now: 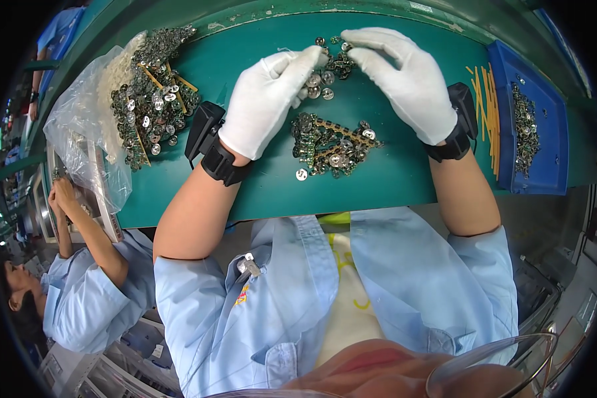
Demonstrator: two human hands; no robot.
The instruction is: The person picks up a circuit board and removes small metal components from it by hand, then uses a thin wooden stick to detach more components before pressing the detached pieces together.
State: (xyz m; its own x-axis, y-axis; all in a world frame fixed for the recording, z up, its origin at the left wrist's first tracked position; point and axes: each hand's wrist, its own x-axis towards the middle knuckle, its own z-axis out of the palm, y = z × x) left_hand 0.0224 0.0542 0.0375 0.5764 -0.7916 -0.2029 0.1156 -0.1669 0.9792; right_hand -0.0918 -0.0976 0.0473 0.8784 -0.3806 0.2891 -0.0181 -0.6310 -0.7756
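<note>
My left hand (265,99), in a white glove, has its thumb and fingers pressed together at the left side of a small heap of round silvery metal discs and dark small parts (339,66). What lies in that pinch, if anything, is hidden. My right hand (408,83), also white-gloved, curves in from the other side of the heap; its thumb and fingertips are apart beside the parts. Between my wrists and nearer to me is a second pile of discs joined with green and black parts and a tan strip (331,146). One loose disc (302,174) lies in front of it.
A larger mound of such parts (156,106) rests at the left by a clear plastic bag (89,126). Tan sticks (487,116) lie at the right beside a blue tray (554,142) holding small metal parts. Another person (89,292) works at the far left.
</note>
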